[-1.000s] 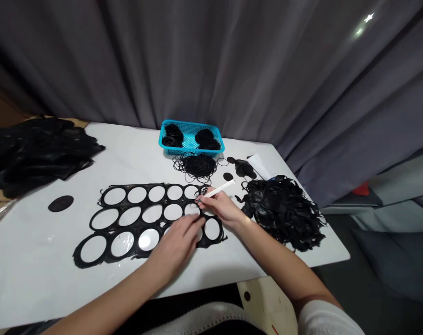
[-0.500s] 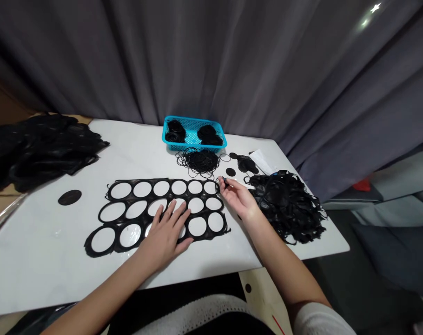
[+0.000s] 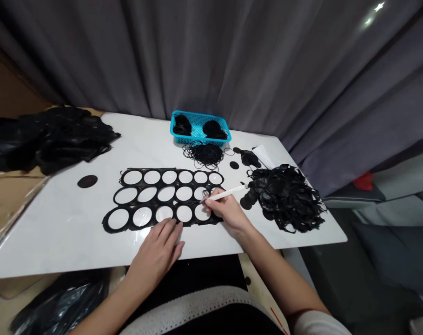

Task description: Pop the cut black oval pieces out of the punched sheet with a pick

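A black rubbery sheet with rows of round holes lies flat on the white table. My left hand rests on its near edge, fingers stretched out and holding nothing. Over the sheet's right part, my right hand grips a slim white pen-shaped tool. The tool's dark tip points left, near the holes of the middle and near rows. A thin dark loop seems to show by those fingers, too small to make out.
Behind the sheet are a heap of thin black rings and a blue basket holding more. Black scraps pile up at the right. Black sheets lie at the far left, a dark disc nearer. Grey curtain hangs behind.
My right hand has moved left and nearer, from the sheet's right end, and now has the white tool in it. My left hand has drawn back from mid-sheet to the near edge. The view has shifted.
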Demonstrator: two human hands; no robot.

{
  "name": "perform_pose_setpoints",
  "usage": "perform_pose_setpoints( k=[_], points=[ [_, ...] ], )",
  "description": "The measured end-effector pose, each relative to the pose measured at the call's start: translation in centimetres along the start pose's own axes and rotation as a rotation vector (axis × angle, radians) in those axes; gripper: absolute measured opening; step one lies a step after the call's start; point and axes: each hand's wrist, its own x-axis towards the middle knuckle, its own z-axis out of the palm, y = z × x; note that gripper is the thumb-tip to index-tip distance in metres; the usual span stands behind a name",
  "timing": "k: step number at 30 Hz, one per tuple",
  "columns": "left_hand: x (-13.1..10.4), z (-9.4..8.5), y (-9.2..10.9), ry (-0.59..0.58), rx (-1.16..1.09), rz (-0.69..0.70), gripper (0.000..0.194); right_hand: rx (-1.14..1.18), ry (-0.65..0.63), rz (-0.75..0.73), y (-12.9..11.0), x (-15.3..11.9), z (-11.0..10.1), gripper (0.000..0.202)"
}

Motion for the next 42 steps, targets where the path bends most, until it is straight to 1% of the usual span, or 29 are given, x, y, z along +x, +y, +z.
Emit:
perform_pose_setpoints(
  k=[4, 6, 8, 12, 18, 21, 23, 24, 26, 28, 29, 30, 31, 32, 34, 35, 36, 37, 39, 40, 42],
  points=[
    [-1.0, 0.4, 0.1, 0.012, 0.03, 0.007, 0.039, -0.373, -0.127, -0.053, 1.6, -0.4, 2.0, 0.017],
    [-1.3, 0.7, 0.1, 0.004, 0.036, 0.005, 0.04, -0.543, -0.165, -0.066, 2.0, -0.5, 2.6, 0.013],
    [-1.5, 0.9, 0.1, -0.009, 0.031, -0.013, 0.04, -0.661, -0.189, -0.08, 2.1, -0.6, 2.9, 0.01],
    [-1.8, 1.1, 0.3, -0.031, 0.013, -0.053, 0.039, -0.75, -0.209, -0.126, 2.2, -0.7, 3.2, 0.009],
    [-1.8, 0.9, 0.4, -0.042, 0.011, -0.052, 0.039, -0.854, -0.235, -0.206, 1.9, -0.6, 3.3, 0.013],
    [-1.8, 0.9, 0.4, -0.043, 0.008, -0.051, 0.039, -0.924, -0.245, -0.271, 2.1, -0.9, 3.5, 0.014],
    [-1.8, 1.0, 0.4, -0.046, 0.015, -0.046, 0.039, -1.002, -0.249, -0.34, 2.5, -1.4, 3.6, 0.014],
    [-1.8, 1.0, 0.4, -0.045, 0.02, -0.044, 0.039, -1.056, -0.263, -0.387, 2.8, -1.6, 3.7, 0.013],
    [-1.8, 1.1, 0.4, -0.038, 0.035, -0.042, 0.039, -1.169, -0.342, -0.483, 3.3, -2.0, 3.7, 0.006],
    [-1.7, 1.0, 0.4, -0.031, 0.046, -0.038, 0.038, -1.235, -0.413, -0.552, 3.3, -1.6, 3.3, 0.008],
    [-1.7, 1.0, 0.5, -0.028, 0.05, -0.034, 0.038, -1.236, -0.388, -0.575, 3.0, -0.9, 2.8, 0.009],
    [-1.6, 1.0, 0.5, -0.026, 0.052, -0.029, 0.037, -1.213, -0.309, -0.593, 2.5, 0.0, 2.2, 0.007],
    [-1.6, 1.0, 0.5, -0.025, 0.054, -0.023, 0.037, -1.169, -0.187, -0.606, 1.9, 1.1, 1.5, 0.008],
    [-1.5, 0.9, 0.6, -0.023, 0.054, -0.021, 0.036, -1.108, -0.022, -0.615, 1.1, 2.4, 0.7, 0.015],
    [-1.5, 0.8, 0.7, -0.02, 0.051, -0.027, 0.036, -0.971, 0.211, -0.586, -0.6, 5.0, -0.6, 0.018],
    [-1.5, 0.7, 0.7, -0.02, 0.048, -0.031, 0.035, -0.914, 0.269, -0.534, -1.3, 6.0, -1.0, 0.019],
    [-1.5, 0.5, 0.8, -0.021, 0.04, -0.034, 0.035, -0.857, 0.278, -0.462, -1.8, 6.8, -1.2, 0.019],
    [-1.6, 0.3, 0.8, -0.019, 0.025, -0.034, 0.035, -0.795, 0.244, -0.374, -2.0, 7.3, -1.1, 0.02],
    [-1.8, -0.2, 0.7, -0.012, -0.022, -0.037, 0.035, -0.633, 0.092, -0.175, -1.8, 7.6, -0.1, 0.022],
    [-1.9, -0.4, 0.6, -0.002, -0.044, -0.041, 0.036, -0.533, 0.01, -0.086, -1.5, 7.5, 0.6, 0.024],
    [-2.4, -0.9, 0.2, 0.023, -0.059, -0.074, 0.037, -0.331, -0.121, 0.046, -0.5, 6.7, 2.4, 0.03]
  ],
)
